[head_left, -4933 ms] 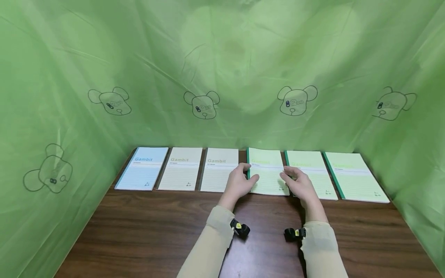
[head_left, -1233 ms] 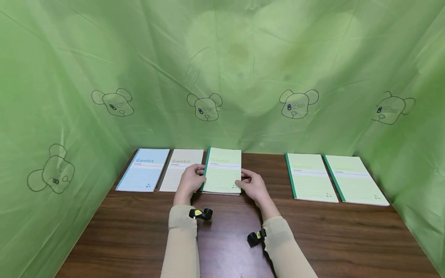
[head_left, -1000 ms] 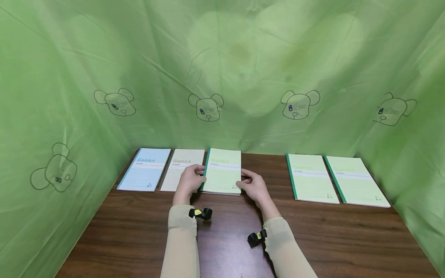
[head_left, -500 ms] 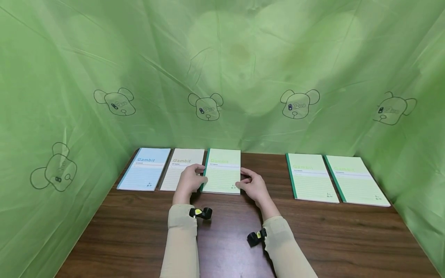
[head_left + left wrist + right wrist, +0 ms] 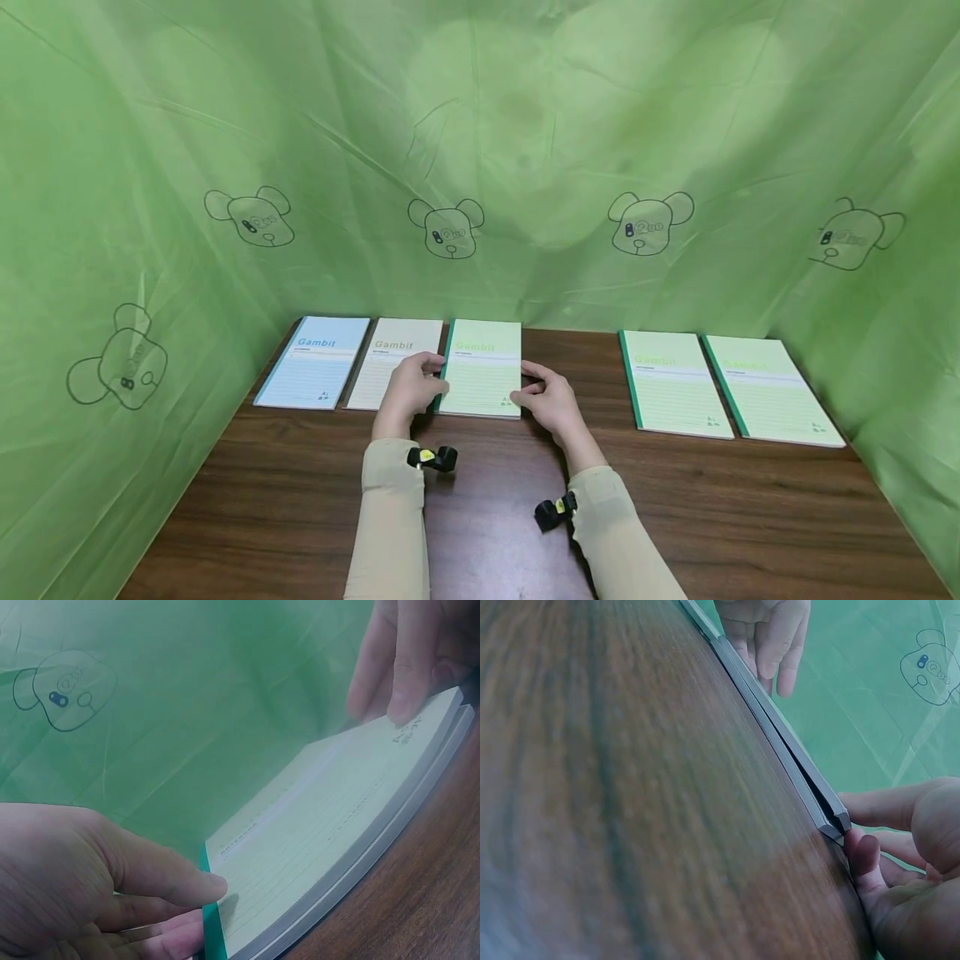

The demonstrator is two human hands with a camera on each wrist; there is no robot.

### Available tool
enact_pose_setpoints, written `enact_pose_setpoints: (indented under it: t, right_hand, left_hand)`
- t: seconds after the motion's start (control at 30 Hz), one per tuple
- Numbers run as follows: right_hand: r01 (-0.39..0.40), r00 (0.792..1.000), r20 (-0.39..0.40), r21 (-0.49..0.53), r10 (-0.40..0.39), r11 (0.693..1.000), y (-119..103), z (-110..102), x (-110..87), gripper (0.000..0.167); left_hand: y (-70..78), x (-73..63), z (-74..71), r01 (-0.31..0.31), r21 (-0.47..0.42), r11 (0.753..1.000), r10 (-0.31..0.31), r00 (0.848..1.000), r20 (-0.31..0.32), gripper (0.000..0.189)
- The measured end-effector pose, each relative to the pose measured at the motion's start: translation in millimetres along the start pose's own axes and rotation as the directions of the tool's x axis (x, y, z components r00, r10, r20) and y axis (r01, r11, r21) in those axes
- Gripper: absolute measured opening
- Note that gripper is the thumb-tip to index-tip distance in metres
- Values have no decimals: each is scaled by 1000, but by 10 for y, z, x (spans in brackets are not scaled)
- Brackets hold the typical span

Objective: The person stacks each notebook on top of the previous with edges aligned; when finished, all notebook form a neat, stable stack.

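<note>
A pale green notebook [image 5: 483,371] with a dark green spine lies on top of another notebook, whose page edges [image 5: 360,877] show below it in the left wrist view. My left hand [image 5: 408,387] pinches the spine side, thumb on the cover and fingers beside the edge. At the opposite edge, my right hand [image 5: 551,400] has its thumb near the lower right corner and its other fingers along the side. In the right wrist view, a thin dark gap parts the two notebooks near the right hand's fingers [image 5: 862,859]. The lower cover is mostly hidden.
To the left lie a blue notebook [image 5: 313,362] and a whitish one [image 5: 390,333], partly behind the left hand. Two more green notebooks [image 5: 675,383] [image 5: 772,392] lie at the right. Green sheeting [image 5: 525,167] encloses the brown wooden table [image 5: 480,517].
Both hands have carried the green notebook left from fourth place in the row onto the third notebook. During the last second the hands have hardly moved; its cover has settled slightly lower.
</note>
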State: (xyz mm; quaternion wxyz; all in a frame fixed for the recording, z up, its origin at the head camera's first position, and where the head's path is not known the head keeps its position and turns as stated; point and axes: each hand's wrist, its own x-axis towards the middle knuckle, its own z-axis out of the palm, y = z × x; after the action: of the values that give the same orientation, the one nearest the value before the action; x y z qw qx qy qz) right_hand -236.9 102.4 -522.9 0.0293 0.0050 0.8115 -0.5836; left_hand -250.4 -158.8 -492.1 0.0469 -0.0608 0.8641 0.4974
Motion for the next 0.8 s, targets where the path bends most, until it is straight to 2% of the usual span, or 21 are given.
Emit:
enact_pose_setpoints:
  t: [0.37, 0.5, 0.67, 0.8]
  right_hand:
    - [-19, 1000, 19, -10, 19, 1000, -24, -13, -15, 64]
    - [-17, 1000, 18, -17, 17, 1000, -52, -22, -29, 63]
    - [-14, 1000, 10, -10, 14, 1000, -116, -51, -61, 61]
    - [4, 1000, 15, -1, -4, 1000, -207, -139, -96, 60]
  left_hand:
    - [1, -9, -14, 7, 11, 1000, -7, 1000, 20, 50]
    - [21, -21, -21, -7, 16, 1000, 7, 1000, 15, 46]
    - [59, -25, -15, -26, 29, 999, 27, 1000, -11, 43]
    - [126, -20, 30, -49, 35, 998, 51, 997, -62, 41]
